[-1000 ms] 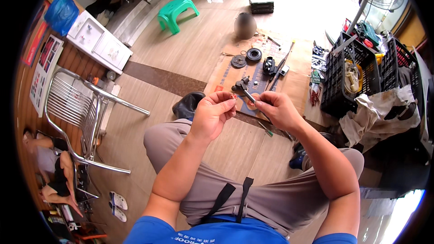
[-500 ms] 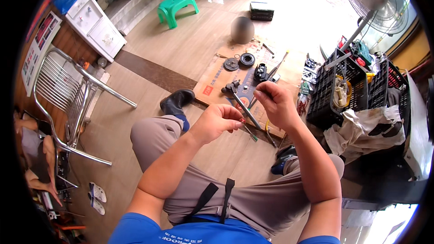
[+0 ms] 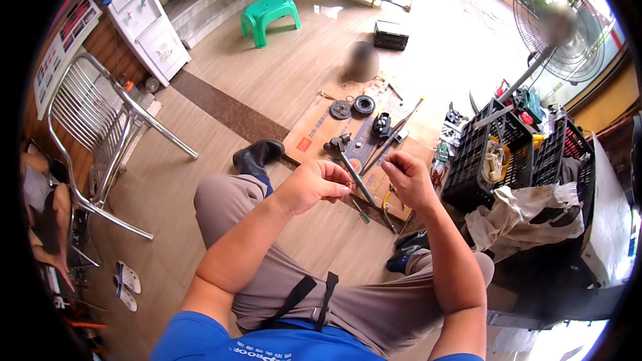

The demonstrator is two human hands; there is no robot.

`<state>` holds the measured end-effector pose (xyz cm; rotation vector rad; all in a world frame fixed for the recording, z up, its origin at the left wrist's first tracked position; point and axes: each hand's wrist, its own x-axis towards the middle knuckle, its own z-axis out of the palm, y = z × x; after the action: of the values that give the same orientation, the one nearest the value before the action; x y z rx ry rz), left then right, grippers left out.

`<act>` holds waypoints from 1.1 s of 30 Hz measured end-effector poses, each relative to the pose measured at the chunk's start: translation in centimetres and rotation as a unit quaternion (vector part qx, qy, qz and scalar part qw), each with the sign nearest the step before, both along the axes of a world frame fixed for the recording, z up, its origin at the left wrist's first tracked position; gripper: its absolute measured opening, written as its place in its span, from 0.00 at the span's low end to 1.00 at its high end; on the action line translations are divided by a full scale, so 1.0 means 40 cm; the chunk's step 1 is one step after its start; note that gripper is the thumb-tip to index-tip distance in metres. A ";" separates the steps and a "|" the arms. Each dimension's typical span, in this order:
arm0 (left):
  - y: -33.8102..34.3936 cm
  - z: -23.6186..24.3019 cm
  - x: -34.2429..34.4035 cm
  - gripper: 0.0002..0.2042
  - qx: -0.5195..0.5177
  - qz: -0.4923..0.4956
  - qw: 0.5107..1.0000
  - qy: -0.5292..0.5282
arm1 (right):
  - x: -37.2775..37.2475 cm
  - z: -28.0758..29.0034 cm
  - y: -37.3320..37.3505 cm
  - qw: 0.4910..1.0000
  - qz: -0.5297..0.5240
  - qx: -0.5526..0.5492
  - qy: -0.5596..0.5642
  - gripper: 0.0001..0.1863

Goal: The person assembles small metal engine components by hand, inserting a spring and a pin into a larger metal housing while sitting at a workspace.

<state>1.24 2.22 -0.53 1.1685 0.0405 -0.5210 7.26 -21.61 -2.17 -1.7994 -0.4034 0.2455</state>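
Observation:
My left hand (image 3: 315, 188) is closed in a pinch on a small red piece (image 3: 350, 186), too small to name. Thumb and fingers of my right hand (image 3: 409, 177) are pressed together a little to the right; whatever they may hold does not show. Both hands hover above the near edge of a flat cardboard sheet (image 3: 311, 127) on the floor. Just beyond them lies a long metal tool with a thick head (image 3: 340, 143). Two round dark parts, a disc (image 3: 340, 110) and a ring-shaped wheel (image 3: 364, 105), lie farther back beside a black mechanical part (image 3: 382, 125).
Black plastic crates (image 3: 471, 167) with tools and a draped pale cloth (image 3: 525, 214) stand at my right, near a standing fan (image 3: 558, 27). A green stool (image 3: 271, 17) and a black box (image 3: 390, 35) are farther off. A metal chair (image 3: 100, 127) is at left.
The view has shifted slightly. My hands remain pinched in front of me, the right one a bit lower; the left still holds the red piece.

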 end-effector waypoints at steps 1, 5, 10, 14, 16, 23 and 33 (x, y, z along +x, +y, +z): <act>0.000 0.003 0.006 0.06 0.061 -0.002 0.998 -0.008 | 0.002 0.014 0.000 1.000 -0.003 -0.002 -0.007 0.06; 0.013 0.044 0.082 0.06 0.165 -0.001 0.985 -0.051 | 0.004 0.070 -0.021 0.996 0.002 -0.067 -0.052 0.06; -0.011 0.117 0.192 0.05 0.224 -0.071 0.965 -0.115 | 0.007 0.067 -0.086 0.989 -0.009 -0.095 0.109 0.07; 0.010 0.097 0.213 0.05 0.255 -0.120 0.954 -0.099 | -0.030 -0.001 -0.078 0.980 0.002 -0.118 0.163 0.07; -0.002 0.113 0.219 0.04 0.303 -0.203 0.922 -0.130 | -0.050 -0.002 -0.076 0.967 0.002 -0.103 0.232 0.07; -0.018 0.158 0.218 0.06 0.387 -0.187 0.874 -0.227 | -0.039 0.051 -0.054 0.968 0.008 -0.159 0.196 0.15; -0.078 0.103 0.198 0.05 0.298 -0.203 0.920 -0.155 | -0.007 0.021 -0.027 0.917 0.111 0.222 0.314 0.28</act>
<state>9.15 -0.92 3.61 1.8668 -0.3473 -0.7079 6.98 -22.71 -1.32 -1.1437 -0.1765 0.8004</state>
